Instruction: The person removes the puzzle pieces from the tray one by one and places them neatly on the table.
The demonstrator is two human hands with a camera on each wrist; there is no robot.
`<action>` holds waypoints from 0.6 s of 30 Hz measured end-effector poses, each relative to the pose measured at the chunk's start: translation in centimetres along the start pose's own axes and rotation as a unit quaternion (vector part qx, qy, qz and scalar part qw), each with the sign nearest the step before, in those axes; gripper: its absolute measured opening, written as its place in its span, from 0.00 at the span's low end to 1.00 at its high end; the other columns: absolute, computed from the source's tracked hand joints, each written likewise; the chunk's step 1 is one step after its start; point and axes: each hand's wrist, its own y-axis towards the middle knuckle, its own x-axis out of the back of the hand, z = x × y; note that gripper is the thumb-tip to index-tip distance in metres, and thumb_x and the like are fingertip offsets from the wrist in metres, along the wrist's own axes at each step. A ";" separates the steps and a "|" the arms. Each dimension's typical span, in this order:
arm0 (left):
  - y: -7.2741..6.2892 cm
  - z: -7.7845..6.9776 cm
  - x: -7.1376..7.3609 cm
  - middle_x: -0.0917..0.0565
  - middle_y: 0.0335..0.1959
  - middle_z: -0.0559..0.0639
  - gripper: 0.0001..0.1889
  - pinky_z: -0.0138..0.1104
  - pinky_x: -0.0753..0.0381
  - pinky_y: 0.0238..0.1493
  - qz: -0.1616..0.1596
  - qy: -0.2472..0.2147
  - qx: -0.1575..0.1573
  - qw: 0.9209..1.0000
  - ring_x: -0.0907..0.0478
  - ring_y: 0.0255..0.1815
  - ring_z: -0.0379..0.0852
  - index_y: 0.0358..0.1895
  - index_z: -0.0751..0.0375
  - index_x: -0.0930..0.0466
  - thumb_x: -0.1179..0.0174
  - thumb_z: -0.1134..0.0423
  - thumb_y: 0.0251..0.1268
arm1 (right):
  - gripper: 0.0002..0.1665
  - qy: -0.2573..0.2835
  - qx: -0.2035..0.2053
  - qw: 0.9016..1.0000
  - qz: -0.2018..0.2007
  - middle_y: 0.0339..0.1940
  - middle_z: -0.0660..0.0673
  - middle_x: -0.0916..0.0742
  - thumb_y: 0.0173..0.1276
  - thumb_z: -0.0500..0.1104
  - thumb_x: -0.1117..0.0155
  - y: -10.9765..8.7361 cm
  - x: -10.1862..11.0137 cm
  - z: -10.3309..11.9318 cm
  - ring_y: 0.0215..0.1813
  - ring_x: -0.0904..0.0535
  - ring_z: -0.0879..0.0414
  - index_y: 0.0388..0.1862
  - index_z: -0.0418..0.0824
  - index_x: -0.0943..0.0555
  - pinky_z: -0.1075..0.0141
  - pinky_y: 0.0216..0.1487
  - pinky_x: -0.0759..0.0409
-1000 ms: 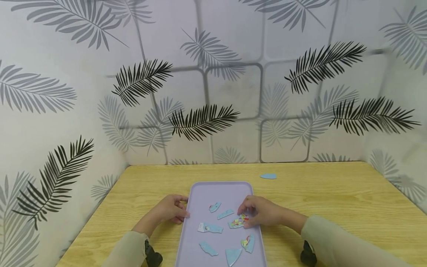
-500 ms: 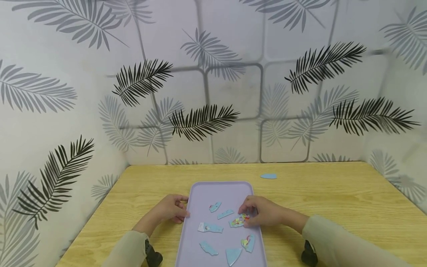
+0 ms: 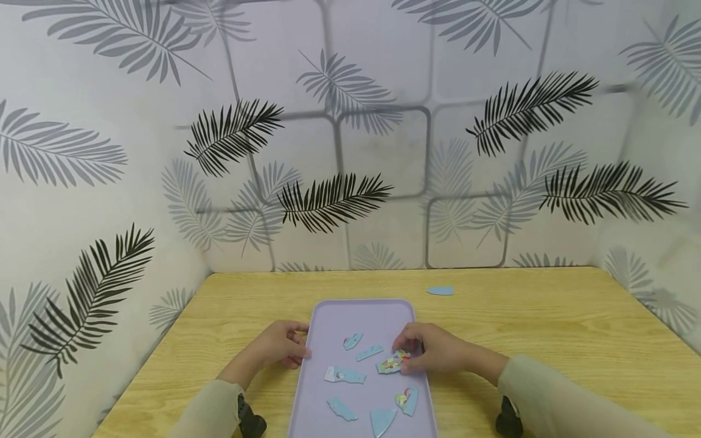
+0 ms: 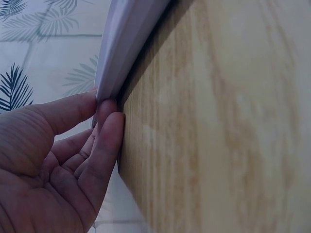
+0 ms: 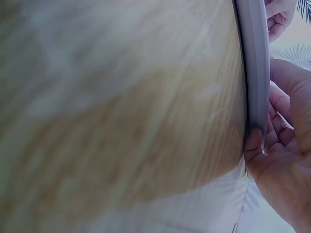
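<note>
A leaf-patterned wall (image 3: 383, 146) rises behind a wood-grain table (image 3: 520, 328), on which a lilac tray (image 3: 361, 316) lies lengthwise before the person. The left hand (image 3: 282, 345) pinches the tray's left edge, thumb against the rim and fingers bent beside it, while the right hand (image 3: 432, 348) reaches over the opposite edge, its curled fingers and thumb nearly closed, gripping a multicoloured piece (image 3: 390, 364) in the tray. Six other pieces (image 3: 345, 375) lie scattered near it, and a slim blue piece (image 3: 440, 291) lies beyond the tray.
</note>
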 end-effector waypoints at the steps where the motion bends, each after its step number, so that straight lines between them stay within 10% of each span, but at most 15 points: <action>1: 0.0 0.0 0.0 0.22 0.30 0.55 0.30 0.38 0.15 0.27 0.000 0.000 -0.001 1.000 0.21 0.25 0.46 0.63 0.73 0.30 0.32 0.75 0.54 | 0.15 0.000 -0.002 1.000 -0.001 0.38 0.52 0.20 0.60 0.46 0.27 0.0 0.0 0.0 0.42 0.27 0.56 0.45 0.46 0.17 0.67 0.41 0.25; 18: -0.2 -0.2 0.0 0.22 0.30 0.55 0.31 0.38 0.16 0.26 -0.003 -0.006 0.003 1.000 0.20 0.24 0.46 0.63 0.74 0.30 0.32 0.77 0.54 | 0.19 0.001 0.013 0.998 -0.058 0.38 0.52 0.19 0.60 0.44 0.26 -0.5 1.2 -1.2 0.40 0.24 0.55 0.48 0.39 0.18 0.65 0.42 0.21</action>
